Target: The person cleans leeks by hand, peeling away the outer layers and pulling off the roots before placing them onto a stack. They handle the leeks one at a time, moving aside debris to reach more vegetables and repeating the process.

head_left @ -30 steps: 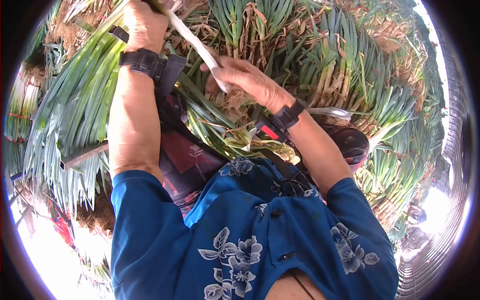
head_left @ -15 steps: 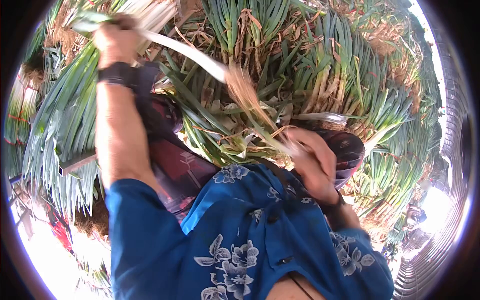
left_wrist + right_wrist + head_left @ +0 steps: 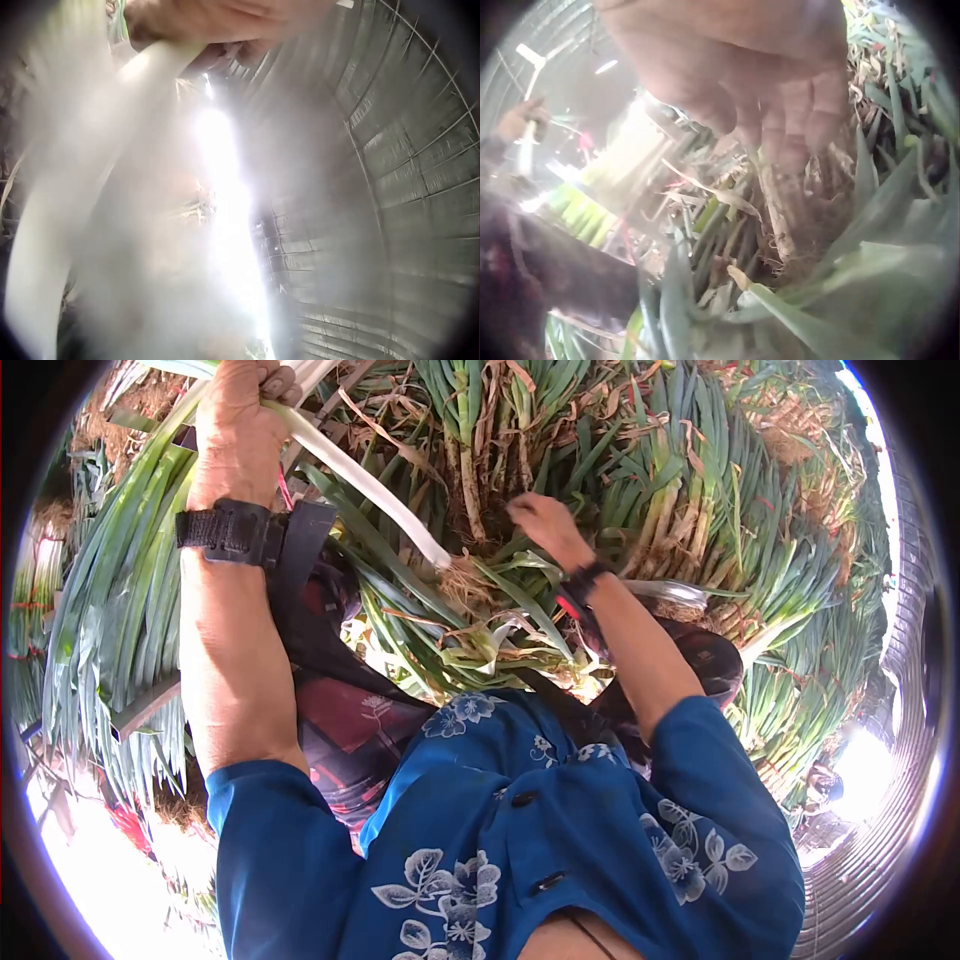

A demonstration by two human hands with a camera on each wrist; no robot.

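My left hand (image 3: 240, 435), at the upper left of the head view, grips a green onion (image 3: 365, 488). Its peeled white stalk slants down to the right, ending in a brown tuft of roots (image 3: 462, 582). The left wrist view is hazy, with the pale stalk (image 3: 37, 262) running down from the fingers. My right hand (image 3: 548, 528) is at the unpeeled green onions (image 3: 468, 485), beside a soil-marked stalk. Close by in the right wrist view, the loosely bent fingers (image 3: 784, 124) overlap the top of a stalk (image 3: 776, 214).
Green onions with long leaves (image 3: 125, 610) lie on a support with a metal bar (image 3: 150, 705) at left. Unpeeled bunches (image 3: 690, 500) fill the right side. Stripped leaves (image 3: 490, 645) lie between the person's knees. A ribbed, curved wall (image 3: 905, 660) borders the right.
The right hand left the root end, pulled a blurred strip down toward the body, then moved forward to the unpeeled bunches. The left hand shifted left, still holding the green onion.
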